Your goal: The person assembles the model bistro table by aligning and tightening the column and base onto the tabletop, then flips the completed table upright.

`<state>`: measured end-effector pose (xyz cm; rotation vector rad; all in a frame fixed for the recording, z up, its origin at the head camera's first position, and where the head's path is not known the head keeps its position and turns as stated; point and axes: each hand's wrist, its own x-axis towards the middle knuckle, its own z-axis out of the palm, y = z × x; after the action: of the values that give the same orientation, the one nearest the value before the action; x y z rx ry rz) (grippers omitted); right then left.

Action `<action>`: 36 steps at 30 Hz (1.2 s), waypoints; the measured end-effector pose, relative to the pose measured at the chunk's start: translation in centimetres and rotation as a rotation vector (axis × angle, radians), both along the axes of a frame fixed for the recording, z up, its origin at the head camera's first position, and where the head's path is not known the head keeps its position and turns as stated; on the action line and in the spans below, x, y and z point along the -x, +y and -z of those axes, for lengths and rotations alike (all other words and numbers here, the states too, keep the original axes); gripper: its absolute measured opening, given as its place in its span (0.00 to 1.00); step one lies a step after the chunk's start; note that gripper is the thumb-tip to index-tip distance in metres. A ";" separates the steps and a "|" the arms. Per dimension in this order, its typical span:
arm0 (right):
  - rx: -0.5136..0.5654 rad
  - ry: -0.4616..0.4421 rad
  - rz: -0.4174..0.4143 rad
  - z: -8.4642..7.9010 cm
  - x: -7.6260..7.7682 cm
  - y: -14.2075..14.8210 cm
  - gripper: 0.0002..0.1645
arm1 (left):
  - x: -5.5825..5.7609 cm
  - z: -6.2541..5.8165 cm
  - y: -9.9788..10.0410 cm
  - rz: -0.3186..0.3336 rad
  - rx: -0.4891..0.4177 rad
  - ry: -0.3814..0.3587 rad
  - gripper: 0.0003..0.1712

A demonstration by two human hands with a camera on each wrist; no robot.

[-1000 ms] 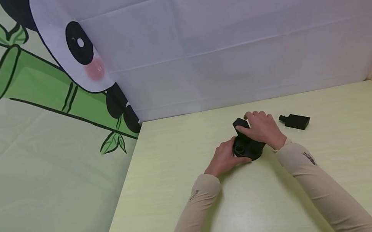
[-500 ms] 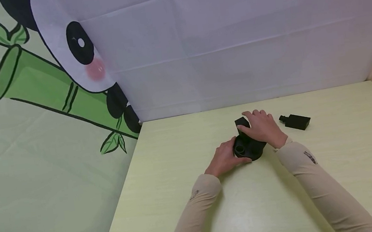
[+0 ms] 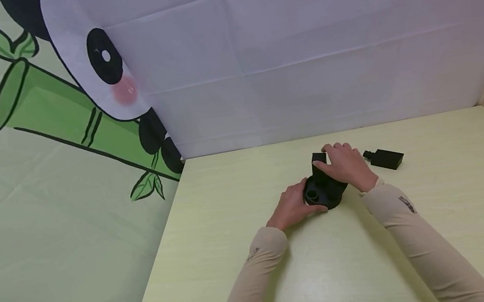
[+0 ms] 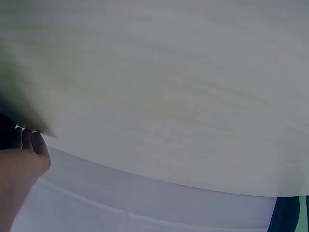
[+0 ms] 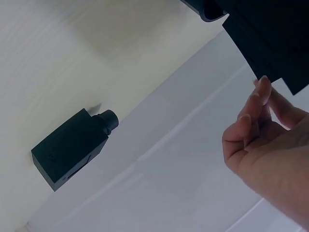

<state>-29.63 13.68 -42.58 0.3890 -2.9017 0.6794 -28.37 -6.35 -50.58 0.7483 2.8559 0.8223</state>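
In the head view my left hand [image 3: 291,206] grips the near left side of a black round base [image 3: 330,197] that has a ringed hole in its top. My right hand [image 3: 346,166] holds a black rectangular block [image 3: 319,157] that stands up at the base's far side, thumb across its front. Seen from the right wrist, fingertips of the right hand [image 5: 265,135] meet the edge of the dark block [image 5: 275,43]. The left wrist view catches only part of the left hand [image 4: 24,164], at its left edge.
A second black block with a round neck [image 3: 386,159] lies on its side on the pale table [image 3: 319,262], right of the right hand. Behind the table's far edge hangs a light cloth [image 3: 303,63]; printed green fabric [image 3: 51,220] is at the left.
The right hand has shifted slightly right, and the block has turned with it to stand straighter in view. The left hand and the base have stayed in place.
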 end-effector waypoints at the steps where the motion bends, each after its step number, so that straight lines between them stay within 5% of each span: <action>1: 0.000 0.001 -0.002 0.0 0.0 0.1 0.32 | 0.0 0.0 0.0 0.000 0.001 0.001 0.53; 20: -0.001 -0.001 0.051 0.2 -0.5 1.2 0.31 | 0.1 -0.1 0.0 0.004 -0.021 -0.012 0.50; 28: 0.024 -0.010 -0.044 0.5 -0.5 1.5 0.36 | 0.1 0.0 0.0 0.001 -0.014 -0.003 0.51; 36: 0.023 0.008 -0.023 0.4 -0.9 1.6 0.36 | 0.1 -0.1 0.0 -0.001 -0.012 -0.012 0.51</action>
<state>-28.77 15.24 -42.98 0.4215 -2.8842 0.7118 -28.42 -6.33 -50.52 0.7410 2.8432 0.8413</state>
